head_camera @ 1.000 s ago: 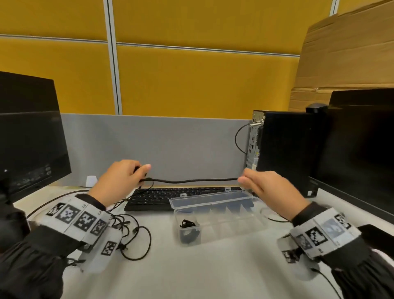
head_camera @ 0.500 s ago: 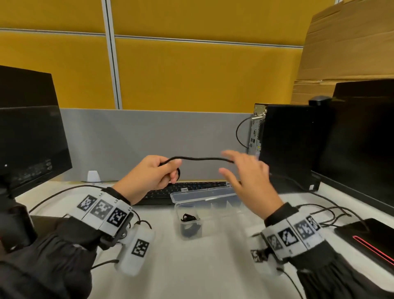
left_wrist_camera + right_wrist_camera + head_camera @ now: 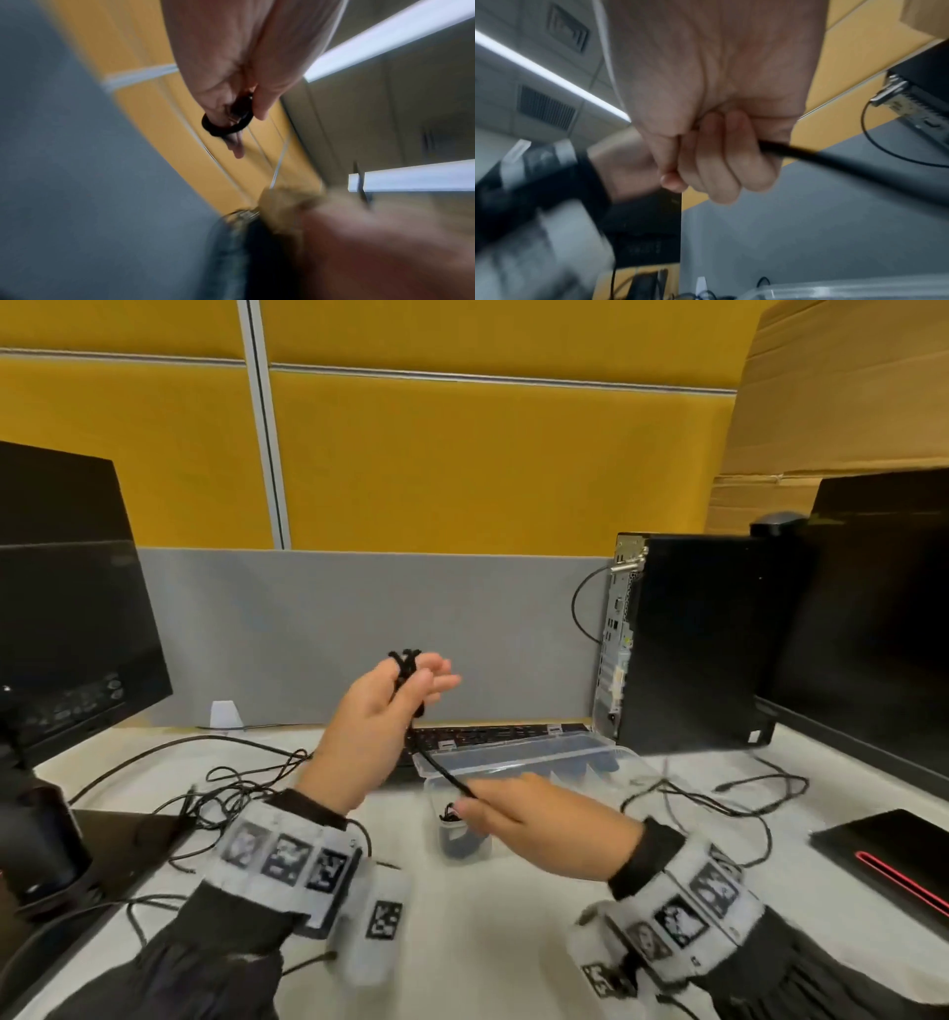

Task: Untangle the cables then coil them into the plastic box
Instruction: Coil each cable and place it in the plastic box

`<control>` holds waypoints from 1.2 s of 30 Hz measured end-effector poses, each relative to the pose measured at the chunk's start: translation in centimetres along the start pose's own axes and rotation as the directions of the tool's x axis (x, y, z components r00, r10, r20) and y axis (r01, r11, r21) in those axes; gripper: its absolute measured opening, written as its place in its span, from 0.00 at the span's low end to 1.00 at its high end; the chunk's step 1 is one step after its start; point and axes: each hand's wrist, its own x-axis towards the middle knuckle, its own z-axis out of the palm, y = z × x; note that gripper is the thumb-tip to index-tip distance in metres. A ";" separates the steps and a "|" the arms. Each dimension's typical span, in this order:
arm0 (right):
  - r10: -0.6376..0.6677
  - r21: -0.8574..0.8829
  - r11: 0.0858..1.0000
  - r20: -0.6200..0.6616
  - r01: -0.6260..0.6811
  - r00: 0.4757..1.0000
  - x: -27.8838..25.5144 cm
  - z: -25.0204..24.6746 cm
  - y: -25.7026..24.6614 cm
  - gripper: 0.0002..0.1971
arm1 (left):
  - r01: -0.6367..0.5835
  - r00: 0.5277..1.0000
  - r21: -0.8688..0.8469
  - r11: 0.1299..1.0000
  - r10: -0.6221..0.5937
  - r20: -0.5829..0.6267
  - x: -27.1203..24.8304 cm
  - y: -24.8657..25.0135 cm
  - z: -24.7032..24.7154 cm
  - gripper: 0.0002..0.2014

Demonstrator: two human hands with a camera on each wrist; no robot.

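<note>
My left hand point(image 3: 416, 677) is raised above the keyboard, and a black cable point(image 3: 405, 660) is wound in small loops round its fingers, with the thumb pressing on them. The loop point(image 3: 226, 126) shows round a finger in the left wrist view. From there the cable runs down and right to my right hand point(image 3: 480, 814), which grips the cable point(image 3: 834, 160) in a closed fist just over the plastic box. The clear plastic box point(image 3: 539, 760) lies open on the desk, with a small coiled black cable point(image 3: 454, 816) in its left compartment.
A tangle of thin black cables point(image 3: 221, 793) lies on the desk at left, and more cables point(image 3: 719, 796) lie at right. A keyboard point(image 3: 493, 734) sits behind the box. A PC tower point(image 3: 688, 639) and monitors point(image 3: 67, 629) flank the desk. A dark flat device point(image 3: 888, 855) lies at right.
The cable was stretched level between both hands. Now my left hand has risen with the cable looped round its fingers, and my right hand has dropped down-left over the box, gripping the cable.
</note>
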 end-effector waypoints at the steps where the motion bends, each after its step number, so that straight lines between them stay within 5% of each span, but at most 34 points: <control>1: -0.014 0.000 1.000 -0.013 0.014 1.000 -0.6 -0.3 0.0 0.17 | -0.038 0.999 0.294 0.955 0.037 0.009 -0.1 -0.9 -0.3 0.12; 3: -0.032 -0.084 0.996 -0.109 0.022 0.994 -1.3 -1.1 0.0 0.16 | -0.063 0.995 0.600 0.798 0.003 0.101 -0.8 -2.4 0.0 0.14; 4: -0.044 -0.150 0.989 -0.206 0.013 0.978 -1.4 -1.6 0.1 0.15 | -0.040 0.985 0.596 0.802 -0.070 0.160 -1.2 -2.8 0.4 0.17; 6: -0.050 -0.162 0.986 -0.444 -0.025 0.894 -1.0 -2.2 0.8 0.14 | 0.157 0.912 0.296 0.942 -0.253 0.323 -2.5 -2.4 1.5 0.28; 9: 0.019 -0.049 0.997 -0.628 -0.064 0.778 -0.4 -2.6 2.6 0.13 | 0.418 0.799 -0.163 0.894 -0.277 0.533 -4.1 -1.5 1.9 0.29; 11: 0.109 -0.044 0.987 -0.535 -0.156 0.838 -0.1 -1.9 3.6 0.17 | 0.416 0.835 -0.335 0.846 -0.209 0.509 -4.5 -1.3 1.6 0.21; 14: 0.201 -0.042 0.976 -0.201 -0.214 0.959 0.2 0.6 4.1 0.18 | 0.314 0.940 -0.515 0.797 -0.185 0.286 -4.4 -1.8 1.5 0.16; 17: 0.178 -0.009 0.984 0.048 -0.177 0.983 0.0 2.7 2.6 0.13 | 0.266 0.963 -0.597 0.757 -0.233 0.135 -4.4 -2.6 1.9 0.17; 24: 0.150 0.099 0.980 0.211 -0.174 0.966 -1.7 1.9 -0.9 0.12 | 0.160 0.982 -0.506 0.848 -0.188 -0.006 -4.0 -2.0 2.6 0.06; 28: 0.124 0.027 0.991 0.212 -0.133 0.969 -3.4 0.9 -0.4 0.07 | 0.073 0.983 -0.422 0.904 -0.137 -0.122 -1.3 -1.7 0.4 0.12; 31: 0.015 0.013 1.000 0.088 -0.017 0.996 -3.9 -1.0 -1.1 0.09 | 0.034 0.995 -0.078 0.996 -0.041 -0.093 -0.7 -2.1 -0.1 0.13; 35: -0.084 -0.006 0.996 -0.238 0.085 0.968 -3.1 -3.2 -1.4 0.09 | 0.021 0.997 0.266 0.964 -0.039 0.063 -1.9 -2.2 0.9 0.09; 36: -0.078 -0.010 0.997 -0.323 0.079 0.943 -2.9 -3.9 -1.1 0.09 | -0.005 0.992 0.317 0.948 -0.035 0.119 -2.1 -2.1 0.8 0.16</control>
